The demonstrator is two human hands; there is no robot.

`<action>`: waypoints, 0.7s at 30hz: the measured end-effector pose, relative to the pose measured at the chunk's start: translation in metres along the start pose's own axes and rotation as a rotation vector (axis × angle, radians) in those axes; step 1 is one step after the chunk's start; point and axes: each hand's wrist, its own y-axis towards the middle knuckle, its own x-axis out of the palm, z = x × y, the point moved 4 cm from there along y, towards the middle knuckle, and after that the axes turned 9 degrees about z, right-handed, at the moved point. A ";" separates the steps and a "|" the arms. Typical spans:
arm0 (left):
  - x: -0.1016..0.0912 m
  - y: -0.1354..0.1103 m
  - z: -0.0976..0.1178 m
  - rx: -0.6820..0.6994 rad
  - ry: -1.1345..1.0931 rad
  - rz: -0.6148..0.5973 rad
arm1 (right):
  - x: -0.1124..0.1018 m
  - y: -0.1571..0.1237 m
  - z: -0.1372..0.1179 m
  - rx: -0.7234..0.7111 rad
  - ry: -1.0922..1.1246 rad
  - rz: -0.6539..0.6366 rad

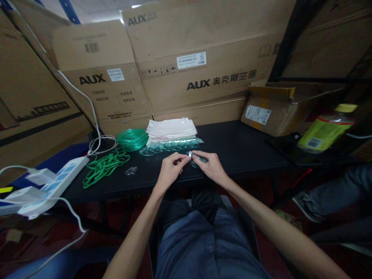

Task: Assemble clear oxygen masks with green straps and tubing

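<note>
Both my hands meet over the front of a black table [247, 147]. My left hand [170, 170] is closed in a pinch on a small white connector [190, 154]. My right hand [210, 166] is closed around a clear plastic mask piece [199, 159] with a green tint, to which the connector belongs. Just behind my hands lies a row of several clear mask pieces [168, 147]. A stack of white plastic bags [171, 130] rests behind that row. One loose clear piece [130, 170] lies to the left of my left hand.
A coil of green tubing [132, 138] and a pile of green rubber bands [104, 164] lie at the table's left. A white power strip [49, 188] with cables sits far left. Cardboard boxes [203, 66] stand behind. An open carton [276, 108] and a bottle [325, 130] are right. Another person's leg [334, 197] is at right.
</note>
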 end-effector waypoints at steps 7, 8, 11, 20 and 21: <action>0.002 -0.001 0.001 -0.035 -0.039 -0.020 | 0.001 -0.001 0.003 -0.029 -0.008 0.015; 0.002 -0.001 0.001 -0.032 -0.040 -0.021 | 0.001 -0.001 0.003 -0.032 -0.008 0.017; 0.002 -0.002 0.002 -0.026 -0.036 -0.021 | 0.002 -0.001 0.002 -0.039 -0.008 0.022; 0.001 -0.002 0.002 -0.040 -0.030 -0.017 | 0.000 -0.002 -0.008 -0.075 -0.030 0.035; 0.001 -0.001 0.002 -0.040 -0.032 -0.016 | 0.000 -0.002 -0.008 -0.073 -0.031 0.037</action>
